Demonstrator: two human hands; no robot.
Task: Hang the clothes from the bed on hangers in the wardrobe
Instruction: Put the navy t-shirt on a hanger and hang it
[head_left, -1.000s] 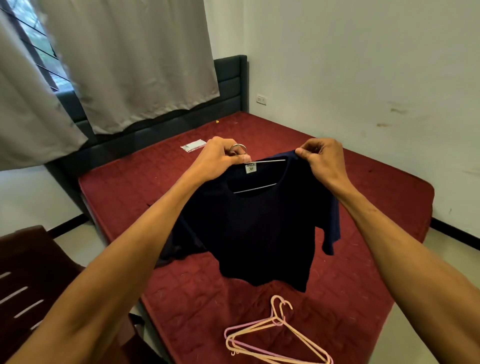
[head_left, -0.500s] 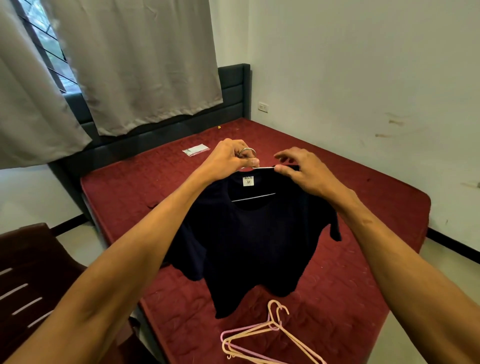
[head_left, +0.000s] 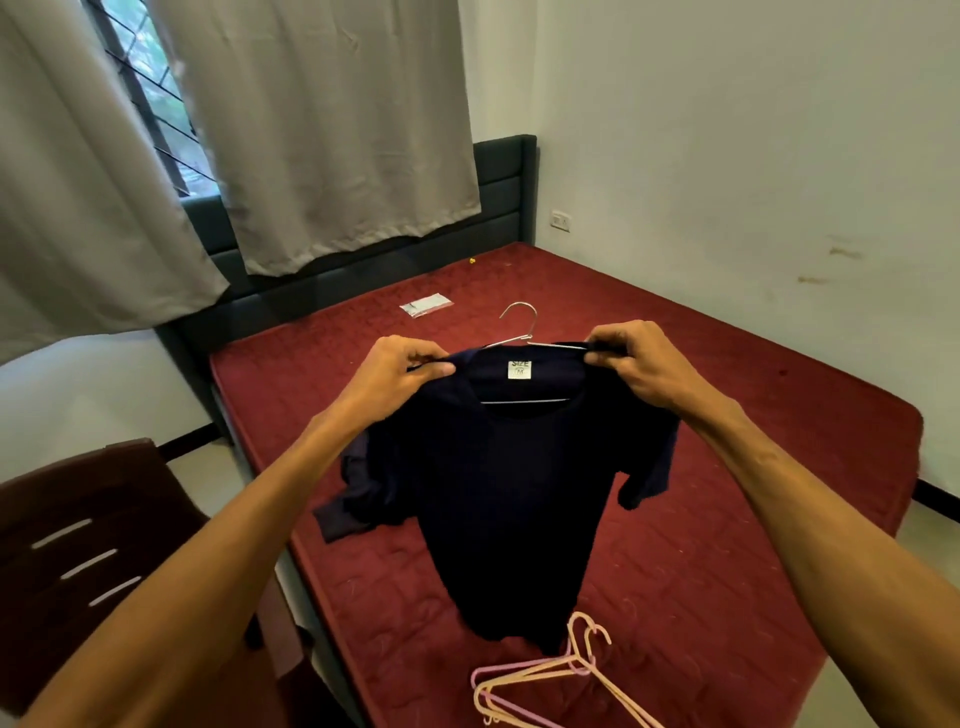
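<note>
over the red mattress (head_left: 753, 441): a dark navy t-shirt (head_left: 509, 493) hangs in the air on a metal wire hanger (head_left: 519, 325), its hook clear above the collar and the size tag facing the camera.
left hand (head_left: 410, 371): pinches the shirt at the shoulder on its own side, fingers curled on the cloth.
right hand (head_left: 631, 364): pinches the other shoulder, where the hanger's wire arm shows. the hands are well apart, one at each shoulder.
step in hand: seating the shoulders, by my judgement. draw both seams outward evenly so the collar sits centred under the hook. the wire is thin, and a harder tug on one side could slide the cloth off.
hem: hangs near the pink plastic hangers (head_left: 545, 680) at the mattress's near edge, so lift before turning to avoid a snag.
left side: a second dark garment (head_left: 348, 499) lies on the mattress, with a wooden chair (head_left: 78, 545) close by.
right side: bare wall (head_left: 753, 156), more open room.
wardrobe: not in view.
</note>
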